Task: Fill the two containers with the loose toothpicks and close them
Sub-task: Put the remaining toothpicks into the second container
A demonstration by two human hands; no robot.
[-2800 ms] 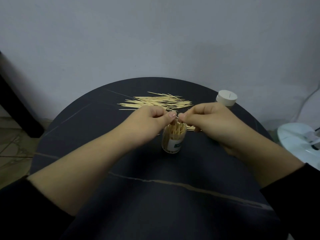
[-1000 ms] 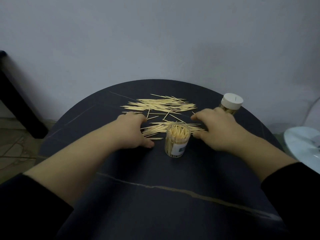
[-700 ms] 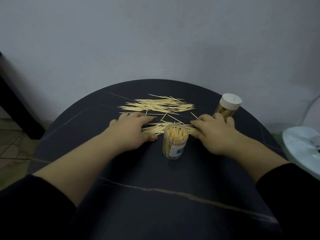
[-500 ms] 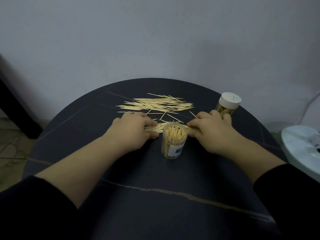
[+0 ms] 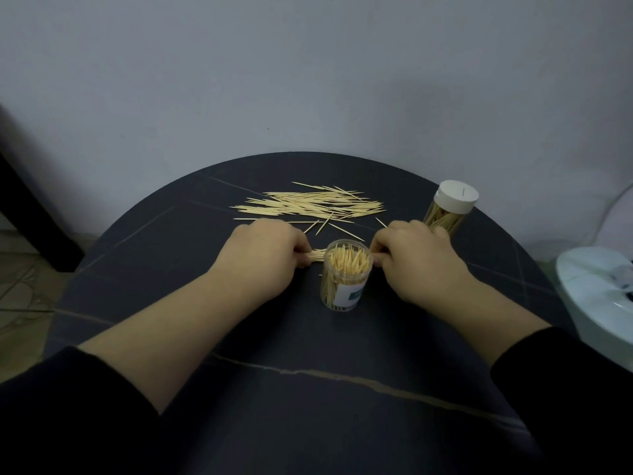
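- Loose toothpicks (image 5: pixel 308 204) lie in a flat heap on the far half of a round, dark worktop (image 5: pixel 308 389) veined with pale lines. A plain grey wall (image 5: pixel 308 80) stands behind it.
- An open container (image 5: pixel 346 282), clear, labelled and packed with upright toothpicks, stands mid-worktop. A capped container (image 5: pixel 445 217) with a white lid (image 5: pixel 455 197) stands far right, just behind the right hand (image 5: pixel 414 258).
- A dark furniture leg (image 5: pixel 30 207) crosses a patterned floor (image 5: pixel 20 296) at the left.
- The left hand (image 5: pixel 263 255) has its grip curled round one end of a small bundle (image 5: pixel 317 256) lying just behind the open container. The right hand's grip curls on the other end.
- Half a second ago the fingers lay flatter over scattered sticks. Now they are drawn in and the scatter is gathered into the bundle. The far heap and both containers have not moved.
- The bundle's middle is hidden behind the open container's rim, and the fingertips are tucked out of sight. The label is too small to read. A white rounded object (image 5: pixel 596 296) is cut off at the right edge and cannot be identified.
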